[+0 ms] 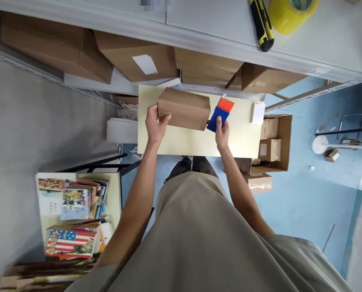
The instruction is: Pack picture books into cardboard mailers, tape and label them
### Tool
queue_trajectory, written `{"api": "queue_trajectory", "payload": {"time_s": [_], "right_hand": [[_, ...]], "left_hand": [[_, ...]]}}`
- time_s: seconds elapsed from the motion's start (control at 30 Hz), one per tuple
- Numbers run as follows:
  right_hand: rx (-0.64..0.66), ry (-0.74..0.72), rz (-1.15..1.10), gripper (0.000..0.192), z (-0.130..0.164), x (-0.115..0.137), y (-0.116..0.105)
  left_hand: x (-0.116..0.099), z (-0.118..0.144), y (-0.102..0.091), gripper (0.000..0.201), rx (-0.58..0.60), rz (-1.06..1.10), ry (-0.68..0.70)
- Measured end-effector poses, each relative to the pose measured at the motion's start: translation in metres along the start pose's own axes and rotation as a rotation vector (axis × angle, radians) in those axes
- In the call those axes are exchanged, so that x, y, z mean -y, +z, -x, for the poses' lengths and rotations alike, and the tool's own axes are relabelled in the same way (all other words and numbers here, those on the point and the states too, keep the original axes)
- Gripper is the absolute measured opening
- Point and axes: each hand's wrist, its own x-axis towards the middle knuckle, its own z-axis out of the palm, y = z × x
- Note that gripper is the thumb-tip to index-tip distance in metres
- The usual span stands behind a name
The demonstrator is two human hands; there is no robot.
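- Plain brown rectangular cardboard box (183,108): unmarked.
- Flat rectangular card (220,114): blue, with an orange upper end.
- Rectangular table top (195,142): pale yellow.
- Tape roll (290,14): yellow.
- Utility knife (262,25): yellow and black.
- Book cover (69,242): stars and stripes noted.

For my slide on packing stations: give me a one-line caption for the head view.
Left hand steadies a brown cardboard box on a pale table while the right hand holds a blue-and-orange tool beside it.

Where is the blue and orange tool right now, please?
In the head view, the blue and orange tool is in the right hand, against the cardboard box's right end.
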Motion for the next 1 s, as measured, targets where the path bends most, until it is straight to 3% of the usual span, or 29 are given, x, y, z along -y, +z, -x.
{"api": "queue_trajectory", "payload": {"time_s": [0.1,0.27,0.37,0.47,0.67,0.83,1.0], "right_hand": [[-0.145,-0.068,0.100,0.066,0.016,-0.011,0.006],[-0.052,0.032,0.261,0.070,0.030,-0.055,0.029],[-0.005,0.067,0.372,0.073,0.042,-0.073,0.031],[0.098,0.049,0.515,0.083,0.067,-0.083,0.021],[0.343,-0.239,0.752,0.077,0.112,-0.097,-0.005],[0.538,-0.449,0.829,0.063,0.113,-0.106,-0.027],[0.628,-0.543,0.890,0.060,0.109,-0.107,-0.046]], "left_hand": [[0.013,0.026,0.003,0.058,-0.060,-0.022,-0.059],[0.053,0.060,0.007,0.048,0.004,-0.053,-0.218],[0.059,0.067,-0.004,0.050,0.031,-0.124,-0.196],[0.039,0.082,-0.016,0.057,0.035,-0.217,-0.038],[-0.019,0.129,-0.016,0.062,0.389,-0.254,0.236],[-0.033,0.148,-0.012,0.054,0.479,-0.257,0.323],[-0.039,0.158,-0.010,0.034,0.498,-0.224,0.348]]}}
